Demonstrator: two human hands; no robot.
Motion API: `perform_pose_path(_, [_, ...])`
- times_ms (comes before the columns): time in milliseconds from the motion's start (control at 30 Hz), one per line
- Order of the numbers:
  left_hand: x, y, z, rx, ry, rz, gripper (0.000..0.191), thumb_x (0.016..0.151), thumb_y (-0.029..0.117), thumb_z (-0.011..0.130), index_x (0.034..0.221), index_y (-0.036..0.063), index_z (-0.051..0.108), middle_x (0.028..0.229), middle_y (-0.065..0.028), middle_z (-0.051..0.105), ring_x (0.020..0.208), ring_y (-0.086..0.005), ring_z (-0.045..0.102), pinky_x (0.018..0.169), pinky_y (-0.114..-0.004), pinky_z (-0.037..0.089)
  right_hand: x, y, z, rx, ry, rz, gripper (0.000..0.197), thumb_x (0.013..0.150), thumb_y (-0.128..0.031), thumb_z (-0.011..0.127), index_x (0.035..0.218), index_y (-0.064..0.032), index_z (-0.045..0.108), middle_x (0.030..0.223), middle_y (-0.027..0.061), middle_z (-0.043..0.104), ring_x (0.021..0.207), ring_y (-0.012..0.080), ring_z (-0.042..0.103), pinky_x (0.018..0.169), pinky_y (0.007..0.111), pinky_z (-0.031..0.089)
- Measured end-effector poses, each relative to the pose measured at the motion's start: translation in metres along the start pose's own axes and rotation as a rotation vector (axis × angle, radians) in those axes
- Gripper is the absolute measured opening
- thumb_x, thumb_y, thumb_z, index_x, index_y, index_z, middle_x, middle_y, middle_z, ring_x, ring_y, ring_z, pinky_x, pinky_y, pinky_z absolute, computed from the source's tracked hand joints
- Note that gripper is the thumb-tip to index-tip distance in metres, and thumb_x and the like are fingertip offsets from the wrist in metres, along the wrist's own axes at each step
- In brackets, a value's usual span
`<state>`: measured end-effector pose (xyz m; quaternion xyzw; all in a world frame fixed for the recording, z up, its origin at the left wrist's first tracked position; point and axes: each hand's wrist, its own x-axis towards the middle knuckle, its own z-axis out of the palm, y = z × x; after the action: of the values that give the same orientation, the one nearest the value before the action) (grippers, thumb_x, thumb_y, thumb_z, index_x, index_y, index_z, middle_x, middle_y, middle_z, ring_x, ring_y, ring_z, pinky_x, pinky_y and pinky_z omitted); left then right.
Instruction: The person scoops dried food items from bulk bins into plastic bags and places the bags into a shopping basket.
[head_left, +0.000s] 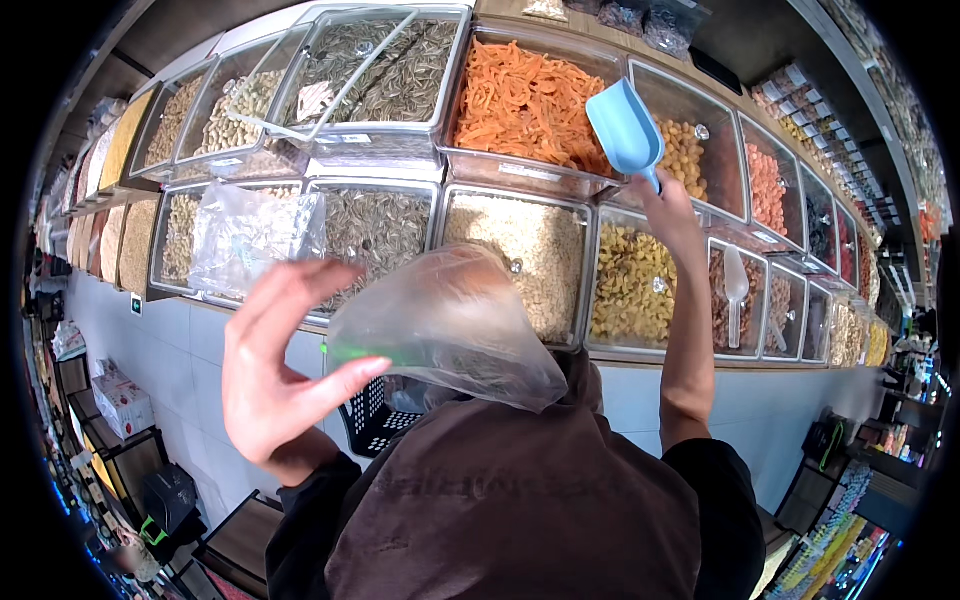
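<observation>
My right hand (669, 206) grips the handle of a light blue plastic scoop (624, 124). The scoop looks empty and is above the right edge of an uncovered clear bin (517, 171) of orange dried strips (517, 97). At the left, my left hand (277, 367) is curved, with thumb and fingers spread wide. A translucent plastic bag (450, 322) is just right of its fingertips, in front of my chest. Something orange-brown shows through the bag's upper part. Whether the fingers touch the bag is unclear.
Lidded bins hold sunflower seeds (375, 225), pale flakes (517, 262) and yellow raisins (634, 285). A loose clear lid (360, 71) lies across the upper left bins. Another plastic bag (251, 232) rests on the lower row. A white scoop (735, 289) lies at right; a black basket (382, 420) is below.
</observation>
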<state>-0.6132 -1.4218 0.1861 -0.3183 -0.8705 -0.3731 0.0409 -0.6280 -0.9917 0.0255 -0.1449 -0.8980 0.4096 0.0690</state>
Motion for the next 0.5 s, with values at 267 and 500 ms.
perform_pose_path(267, [-0.061, 0.008, 0.073, -0.697, -0.331, -0.368, 0.028, 0.095, 0.024, 0.066, 0.087, -0.0016, 0.071, 0.073, -0.0102, 0.068, 0.068, -0.0256, 0.068, 0.064, -0.035, 0.051, 0.012, 0.008, 0.019, -0.318, 0.117, -0.064, 0.027, 0.099, -0.023, 0.057, 0.099, 0.0037, 0.059, 0.084, 0.0288, 0.065, 0.083, 0.048, 0.063, 0.071, 0.051, 0.048])
perform_pose_path(500, [-0.058, -0.009, 0.149, -0.483, -0.051, -0.883, 0.044, 0.103, 0.04, 0.047, 0.116, -0.001, 0.054, 0.097, -0.0146, 0.062, 0.094, -0.0279, 0.06, 0.088, -0.038, 0.045, 0.014, 0.005, 0.038, -0.349, 0.184, -0.123, 0.023, 0.1, -0.021, 0.057, 0.099, 0.0019, 0.058, 0.082, 0.0287, 0.063, 0.08, 0.0477, 0.063, 0.067, 0.05, 0.047])
